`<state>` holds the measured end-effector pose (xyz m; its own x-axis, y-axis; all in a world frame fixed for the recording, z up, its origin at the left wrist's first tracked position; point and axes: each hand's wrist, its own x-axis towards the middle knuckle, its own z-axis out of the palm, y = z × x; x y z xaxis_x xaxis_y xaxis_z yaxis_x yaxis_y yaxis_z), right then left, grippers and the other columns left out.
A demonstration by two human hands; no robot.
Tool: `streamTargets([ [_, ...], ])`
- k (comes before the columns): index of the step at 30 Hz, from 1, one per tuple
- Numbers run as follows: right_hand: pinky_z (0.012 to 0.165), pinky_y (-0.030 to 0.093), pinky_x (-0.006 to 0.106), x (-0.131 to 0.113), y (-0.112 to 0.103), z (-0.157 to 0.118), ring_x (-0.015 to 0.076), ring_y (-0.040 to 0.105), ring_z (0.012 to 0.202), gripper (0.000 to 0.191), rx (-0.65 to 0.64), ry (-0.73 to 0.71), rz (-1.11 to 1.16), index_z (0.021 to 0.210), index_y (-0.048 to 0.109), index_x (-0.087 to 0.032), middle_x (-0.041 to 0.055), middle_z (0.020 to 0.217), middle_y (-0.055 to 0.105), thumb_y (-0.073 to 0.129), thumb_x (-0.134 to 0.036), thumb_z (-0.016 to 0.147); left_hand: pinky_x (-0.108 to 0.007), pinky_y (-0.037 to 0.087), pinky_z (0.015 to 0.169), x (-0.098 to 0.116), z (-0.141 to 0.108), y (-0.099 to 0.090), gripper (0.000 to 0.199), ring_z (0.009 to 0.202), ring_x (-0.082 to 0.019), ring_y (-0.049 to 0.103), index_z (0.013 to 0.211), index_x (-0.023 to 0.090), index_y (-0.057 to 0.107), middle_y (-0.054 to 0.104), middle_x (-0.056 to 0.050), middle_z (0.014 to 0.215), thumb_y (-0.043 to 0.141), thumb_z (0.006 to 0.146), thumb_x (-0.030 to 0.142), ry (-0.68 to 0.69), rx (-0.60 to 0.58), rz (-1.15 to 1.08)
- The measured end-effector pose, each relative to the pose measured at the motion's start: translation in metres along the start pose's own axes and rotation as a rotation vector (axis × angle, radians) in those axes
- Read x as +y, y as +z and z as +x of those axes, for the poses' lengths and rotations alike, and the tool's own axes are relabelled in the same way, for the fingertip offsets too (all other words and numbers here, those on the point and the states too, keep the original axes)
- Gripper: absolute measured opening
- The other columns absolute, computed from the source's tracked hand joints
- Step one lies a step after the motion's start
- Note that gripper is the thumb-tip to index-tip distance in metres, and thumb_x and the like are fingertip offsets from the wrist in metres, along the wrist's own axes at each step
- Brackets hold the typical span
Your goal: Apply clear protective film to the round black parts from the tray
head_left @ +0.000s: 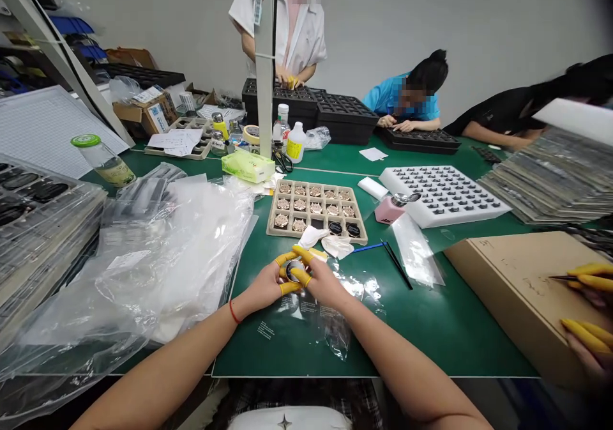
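Yellow finger cots cover several fingertips of my left hand and my right hand. Between them, both hands grip a small round silver-rimmed watch head; its far side is hidden by my fingers. Just beyond lies a beige compartment tray of watch heads, most rose-gold coloured, with dark round faces in the near row at right. Crumpled white cloths rest against the tray's near edge. Beneath my hands, clear plastic film lies on the green mat.
Plastic bags spread at left beside stacked trays. To the right are a pink bottle, black tweezers, a white foam tray and a cardboard box with another person's hands over it. Other people sit and stand across the bench.
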<state>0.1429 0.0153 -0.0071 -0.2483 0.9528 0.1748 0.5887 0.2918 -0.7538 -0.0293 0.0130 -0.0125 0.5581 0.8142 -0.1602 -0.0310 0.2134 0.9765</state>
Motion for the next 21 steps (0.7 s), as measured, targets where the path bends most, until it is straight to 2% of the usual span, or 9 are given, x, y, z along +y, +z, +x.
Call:
streamTargets([
  [2,0.062,0.046,0.026,0.0,-0.005,0.018,0.0138,0.056,0.066,0.044,-0.027,0.06,0.005,0.127,0.047,-0.021,0.0001,0.079,0.063,0.053,-0.027,0.083,-0.034,0.051,0.077,0.004,0.0,-0.001,0.079,0.076,-0.017,0.066,0.138,0.017,0.027,0.068,-0.004,0.082,0.071,0.072,0.027,-0.006,0.014,-0.01],
  [4,0.064,0.046,0.026,0.01,-0.022,0.047,0.0144,0.058,0.071,0.036,0.086,0.165,-0.104,0.12,0.051,-0.019,0.0021,0.084,0.064,0.05,-0.03,0.086,-0.036,0.051,0.08,0.011,-0.001,-0.005,0.081,0.078,-0.018,0.066,0.139,0.014,0.024,0.069,-0.003,0.078,0.07,0.073,0.027,-0.03,0.033,-0.063],
  [6,0.069,0.045,0.026,0.025,-0.043,0.076,0.0158,0.058,0.081,0.032,0.18,0.246,-0.243,0.116,0.053,-0.017,0.0071,0.098,0.063,0.045,-0.031,0.089,-0.036,0.05,0.083,0.019,-0.003,-0.01,0.078,0.078,-0.017,0.067,0.136,0.013,0.028,0.069,-0.003,0.079,0.071,0.072,0.027,-0.042,0.041,-0.153],
  [9,0.071,0.043,0.029,0.044,-0.063,0.107,0.0191,0.058,0.082,0.021,0.147,0.282,-0.342,0.099,0.063,-0.015,0.0095,0.092,0.065,0.051,-0.024,0.085,-0.031,0.051,0.082,0.029,-0.007,-0.018,0.07,0.076,-0.014,0.067,0.13,0.015,0.036,0.068,-0.002,0.082,0.072,0.072,0.027,-0.033,0.079,-0.293],
  [12,0.08,0.04,0.032,0.051,-0.062,0.121,0.0237,0.054,0.094,0.018,0.12,0.278,-0.451,0.085,0.068,-0.014,0.013,0.092,0.064,0.053,-0.023,0.084,-0.026,0.052,0.076,0.032,-0.009,-0.022,0.067,0.072,-0.012,0.066,0.129,0.017,0.038,0.068,-0.001,0.08,0.073,0.072,0.025,-0.027,0.113,-0.355],
  [15,0.093,0.032,0.037,0.051,-0.055,0.135,0.0285,0.043,0.113,0.023,0.15,0.293,-0.549,0.089,0.068,-0.011,0.018,0.109,0.058,0.051,-0.025,0.086,-0.025,0.052,0.073,0.03,-0.009,-0.02,0.067,0.069,-0.011,0.065,0.128,0.017,0.04,0.068,-0.001,0.078,0.074,0.071,0.024,-0.052,0.085,-0.337],
  [18,0.093,0.032,0.039,0.051,-0.054,0.149,0.0323,0.041,0.114,0.024,0.145,0.367,-0.597,0.09,0.067,-0.008,0.021,0.108,0.058,0.063,-0.027,0.077,-0.026,0.052,0.074,0.029,-0.007,-0.016,0.071,0.069,-0.012,0.065,0.128,0.018,0.042,0.068,0.0,0.076,0.077,0.066,0.024,-0.101,0.088,-0.299],
  [21,0.09,0.034,0.037,0.05,-0.059,0.152,0.0307,0.044,0.112,0.031,0.159,0.4,-0.611,0.095,0.065,-0.01,0.018,0.106,0.06,0.067,-0.032,0.074,-0.026,0.052,0.077,0.03,-0.004,-0.014,0.072,0.072,-0.013,0.065,0.127,0.019,0.043,0.068,0.0,0.078,0.078,0.064,0.024,-0.154,0.108,-0.262],
])
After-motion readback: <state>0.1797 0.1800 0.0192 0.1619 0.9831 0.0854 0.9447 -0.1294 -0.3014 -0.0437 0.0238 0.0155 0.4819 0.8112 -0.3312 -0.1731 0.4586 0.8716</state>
